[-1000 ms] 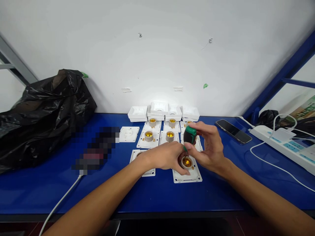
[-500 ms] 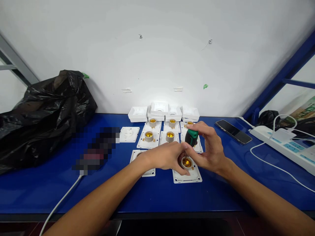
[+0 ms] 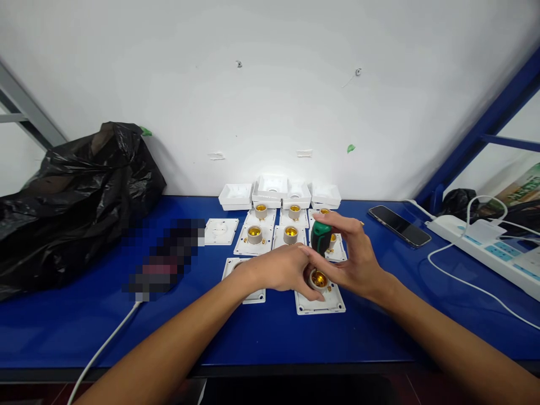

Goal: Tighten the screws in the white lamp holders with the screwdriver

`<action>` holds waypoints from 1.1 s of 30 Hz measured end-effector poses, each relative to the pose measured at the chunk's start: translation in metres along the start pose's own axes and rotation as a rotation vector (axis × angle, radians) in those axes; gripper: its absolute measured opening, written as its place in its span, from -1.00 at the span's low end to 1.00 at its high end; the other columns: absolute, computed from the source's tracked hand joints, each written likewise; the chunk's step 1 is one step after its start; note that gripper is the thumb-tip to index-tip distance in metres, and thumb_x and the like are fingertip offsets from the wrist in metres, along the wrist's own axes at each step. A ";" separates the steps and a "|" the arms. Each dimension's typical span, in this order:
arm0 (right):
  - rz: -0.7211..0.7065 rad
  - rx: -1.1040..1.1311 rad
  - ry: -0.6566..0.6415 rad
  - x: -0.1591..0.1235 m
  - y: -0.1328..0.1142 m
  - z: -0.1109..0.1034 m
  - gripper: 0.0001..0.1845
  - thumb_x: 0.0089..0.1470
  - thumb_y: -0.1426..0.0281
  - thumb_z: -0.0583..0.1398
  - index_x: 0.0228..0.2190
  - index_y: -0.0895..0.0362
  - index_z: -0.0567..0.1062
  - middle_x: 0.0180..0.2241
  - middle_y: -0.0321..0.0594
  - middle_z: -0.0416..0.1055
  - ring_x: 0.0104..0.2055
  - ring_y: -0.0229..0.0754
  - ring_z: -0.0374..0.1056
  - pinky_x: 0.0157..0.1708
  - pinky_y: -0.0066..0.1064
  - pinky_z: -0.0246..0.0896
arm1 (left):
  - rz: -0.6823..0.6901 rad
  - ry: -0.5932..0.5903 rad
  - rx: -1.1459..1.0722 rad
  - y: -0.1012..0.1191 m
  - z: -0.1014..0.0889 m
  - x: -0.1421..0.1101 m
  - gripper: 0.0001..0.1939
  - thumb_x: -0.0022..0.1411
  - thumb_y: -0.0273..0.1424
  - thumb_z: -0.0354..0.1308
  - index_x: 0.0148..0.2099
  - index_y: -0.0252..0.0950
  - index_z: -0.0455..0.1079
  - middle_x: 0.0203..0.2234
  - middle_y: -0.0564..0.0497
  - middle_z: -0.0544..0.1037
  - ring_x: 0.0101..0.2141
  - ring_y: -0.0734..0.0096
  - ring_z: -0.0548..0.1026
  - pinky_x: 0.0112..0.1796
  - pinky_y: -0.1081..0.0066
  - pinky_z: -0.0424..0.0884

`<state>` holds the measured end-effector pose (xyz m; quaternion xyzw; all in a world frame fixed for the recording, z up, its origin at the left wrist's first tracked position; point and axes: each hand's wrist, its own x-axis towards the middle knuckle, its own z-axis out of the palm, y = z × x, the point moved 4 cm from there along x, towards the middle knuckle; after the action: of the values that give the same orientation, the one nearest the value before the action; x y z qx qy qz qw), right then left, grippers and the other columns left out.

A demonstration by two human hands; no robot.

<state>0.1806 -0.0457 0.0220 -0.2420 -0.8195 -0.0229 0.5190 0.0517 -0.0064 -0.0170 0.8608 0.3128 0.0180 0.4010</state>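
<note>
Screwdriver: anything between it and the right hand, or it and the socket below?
Nothing visible blocks either: the right hand grips the screwdriver. The left hand curls around the left side of the socket; whether the screwdriver touches it is unclear.

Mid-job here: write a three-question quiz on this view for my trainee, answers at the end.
1. Fill in the blank: the left hand is at a socket whose inside is ____ in colour.

2. True or false: in the picture, the phone lies to the left of the power strip.

3. Multiple choice: what does the right hand grip?
A) a white cable
B) a green-and-black tool
C) a black bag

Key: 1. gold; 2. true; 3. B
</note>
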 end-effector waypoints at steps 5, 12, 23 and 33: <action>0.033 0.004 -0.006 0.003 0.001 0.000 -0.24 0.15 0.51 0.31 0.28 -0.07 0.18 -0.01 -0.18 0.47 -0.20 -0.16 0.49 -0.38 -0.32 0.51 | 0.036 -0.011 -0.006 0.001 0.000 0.001 -0.65 0.06 -0.08 0.37 -0.33 -0.24 0.43 -0.58 0.16 0.37 -0.53 0.47 0.30 -0.50 0.39 0.18; 0.037 0.002 -0.032 0.005 0.004 -0.003 -0.43 0.23 0.47 0.23 0.22 -0.05 0.28 -0.08 -0.18 0.49 -0.21 -0.15 0.45 -0.38 -0.29 0.46 | 0.064 -0.003 -0.024 -0.001 0.000 0.004 -0.59 0.04 -0.06 0.38 -0.33 -0.24 0.35 -0.51 0.11 0.43 -0.48 0.42 0.37 -0.48 0.37 0.20; 0.071 -0.002 -0.047 0.002 0.005 -0.001 -0.35 0.22 0.47 0.24 0.27 -0.06 0.21 0.01 -0.18 0.48 -0.24 -0.18 0.42 -0.41 -0.33 0.42 | 0.069 -0.011 -0.017 0.001 -0.001 0.003 -0.58 0.04 -0.05 0.37 -0.36 -0.23 0.30 -0.53 0.13 0.39 -0.50 0.43 0.34 -0.48 0.37 0.18; 0.091 -0.009 -0.034 0.001 0.007 0.000 -0.35 0.22 0.45 0.25 0.27 -0.10 0.22 0.02 -0.18 0.46 -0.35 -0.24 0.35 -0.50 -0.36 0.36 | 0.068 -0.017 -0.041 0.001 0.000 0.003 -0.60 0.03 -0.08 0.38 -0.38 -0.23 0.31 -0.55 0.14 0.38 -0.51 0.45 0.32 -0.47 0.36 0.19</action>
<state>0.1838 -0.0394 0.0211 -0.2816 -0.8161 0.0011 0.5046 0.0549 -0.0052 -0.0169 0.8626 0.2795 0.0310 0.4205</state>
